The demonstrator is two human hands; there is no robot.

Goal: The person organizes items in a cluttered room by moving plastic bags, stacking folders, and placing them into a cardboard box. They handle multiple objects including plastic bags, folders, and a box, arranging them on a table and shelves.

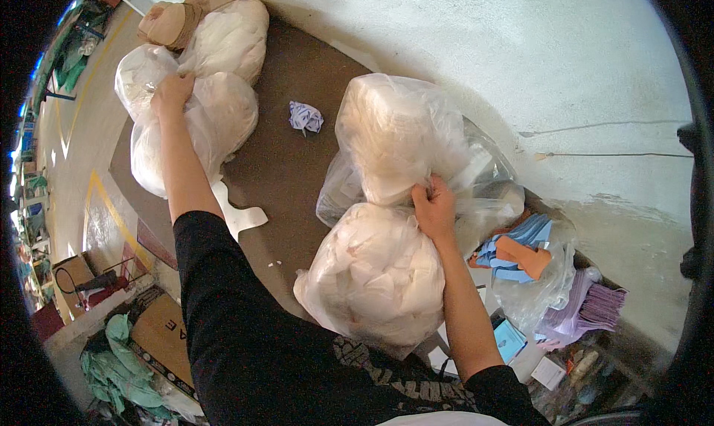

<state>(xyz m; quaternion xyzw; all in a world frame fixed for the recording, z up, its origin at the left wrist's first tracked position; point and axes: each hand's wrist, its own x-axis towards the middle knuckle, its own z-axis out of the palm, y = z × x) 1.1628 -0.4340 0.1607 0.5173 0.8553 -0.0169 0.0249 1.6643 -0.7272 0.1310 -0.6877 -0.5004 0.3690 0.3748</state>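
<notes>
My left hand (pixel 175 93) is stretched far out to the left, its fingers closed on the clear plastic of a filled bag (pixel 160 158). Pale, cream-coloured pieces bulge inside that bag and in the bags pressed around it. My right hand (pixel 435 206) pinches the gathered plastic between two more bulging bags. One of these, the upper bag (pixel 394 132), leans toward the wall; the lower bag (pixel 375 277) lies close to my body. A white flat cut piece (pixel 242 214) sticks out below the left bags.
A brown tabletop (pixel 275 165) bears a crumpled patterned wad (pixel 306 117). Along its right side are blue and orange pieces (pixel 517 251) and a purple stack (pixel 587 311). A white wall (pixel 580 69) borders the table. Brown pieces (pixel 171 23) lie far left; a cardboard box (pixel 160 337) stands lower left.
</notes>
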